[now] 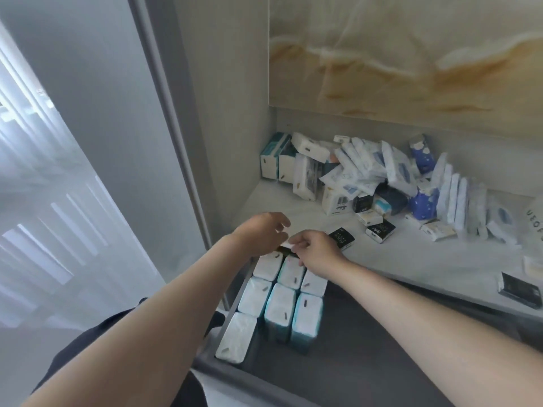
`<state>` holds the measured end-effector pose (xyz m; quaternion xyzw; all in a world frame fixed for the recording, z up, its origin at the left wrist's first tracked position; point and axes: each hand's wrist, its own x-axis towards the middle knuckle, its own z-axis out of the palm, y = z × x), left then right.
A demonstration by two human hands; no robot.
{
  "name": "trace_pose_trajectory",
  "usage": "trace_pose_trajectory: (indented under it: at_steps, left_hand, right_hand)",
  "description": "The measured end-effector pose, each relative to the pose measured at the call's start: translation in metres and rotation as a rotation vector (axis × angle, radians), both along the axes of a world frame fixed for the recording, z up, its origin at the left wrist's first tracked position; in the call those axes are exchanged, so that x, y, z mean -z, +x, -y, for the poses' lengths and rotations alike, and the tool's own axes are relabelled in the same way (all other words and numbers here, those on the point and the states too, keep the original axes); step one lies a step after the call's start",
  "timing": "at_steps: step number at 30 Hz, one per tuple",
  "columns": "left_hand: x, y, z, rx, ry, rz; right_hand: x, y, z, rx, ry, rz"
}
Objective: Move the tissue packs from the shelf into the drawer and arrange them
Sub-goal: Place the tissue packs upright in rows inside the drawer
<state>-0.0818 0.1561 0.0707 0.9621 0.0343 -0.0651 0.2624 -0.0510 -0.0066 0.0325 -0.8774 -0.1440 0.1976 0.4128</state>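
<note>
Several white and teal tissue packs stand in rows at the left end of the dark grey drawer. My right hand pinches a small black and white pack at the drawer's far left corner, right above the back row. My left hand hovers just beside it with loosely curled fingers and holds nothing I can see. A heap of mixed tissue packs lies on the white shelf behind the drawer.
A small black pack lies on the shelf next to my right hand. Another dark pack sits at the shelf's right front edge. The cabinet side wall stands close on the left. The drawer's right part holds no packs.
</note>
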Motion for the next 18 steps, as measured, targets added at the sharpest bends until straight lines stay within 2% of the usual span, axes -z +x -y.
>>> trace_pose_trajectory:
  at_steps: [5,9,13,15,18]
  left_hand:
    - [0.005,0.066,-0.010,-0.070,-0.010,0.184]
    - [0.020,0.110,-0.031,-0.118,0.003,0.320]
    - [0.026,0.150,-0.053,-0.120,0.045,0.443]
    - [0.026,0.170,-0.063,-0.109,0.075,0.453]
    - [0.030,0.197,-0.075,-0.085,0.104,0.400]
  right_hand:
    - [-0.025,0.068,-0.010,-0.044,-0.113,0.225]
    - [-0.030,0.122,-0.031,-0.160,-0.305,0.582]
    - [-0.032,0.170,-0.066,-0.347,-0.574,1.008]
    - [-0.034,0.186,-0.086,-0.403,-0.780,1.108]
    - [-0.034,0.208,-0.110,-0.442,-1.133,1.130]
